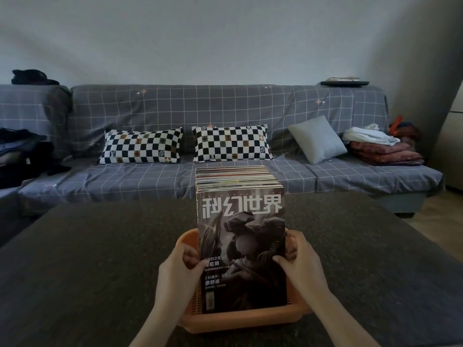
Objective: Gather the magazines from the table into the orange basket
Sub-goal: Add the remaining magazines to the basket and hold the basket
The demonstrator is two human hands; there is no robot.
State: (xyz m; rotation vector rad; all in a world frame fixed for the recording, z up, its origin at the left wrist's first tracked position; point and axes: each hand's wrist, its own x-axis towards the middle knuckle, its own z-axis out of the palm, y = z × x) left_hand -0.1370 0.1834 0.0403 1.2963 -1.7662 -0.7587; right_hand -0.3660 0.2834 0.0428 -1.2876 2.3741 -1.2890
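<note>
I am holding a thick stack of magazines [240, 236] upright in the orange basket [246, 321], in the lower middle of the frame. The stack is standing on its lower edge inside the basket and is rising well above the rim. Its front cover, dark with big white characters, is facing me.

My left hand [179, 267] is gripping the left edge of the stack. The thumb [199, 267] is lying across the front cover and the other fingers are curling behind the edge, just above the basket's rim. My right hand [302, 261] is gripping the right edge in the same way, the thumb pressing on the cover, the fingers wrapping around the side. Both hands are clamped on the stack, one on each side at nearly the same height. My forearms are coming up from the bottom of the frame and leaning toward each other.

The basket is sitting on the dark speckled counter [100, 259], near its close edge. Beyond the counter, across the middle of the frame, a grey checked sofa [225, 111] is carrying two black-and-white chequered pillows [142, 146], a plain grey cushion [318, 139] and folded cloths [385, 151] at the right end.
</note>
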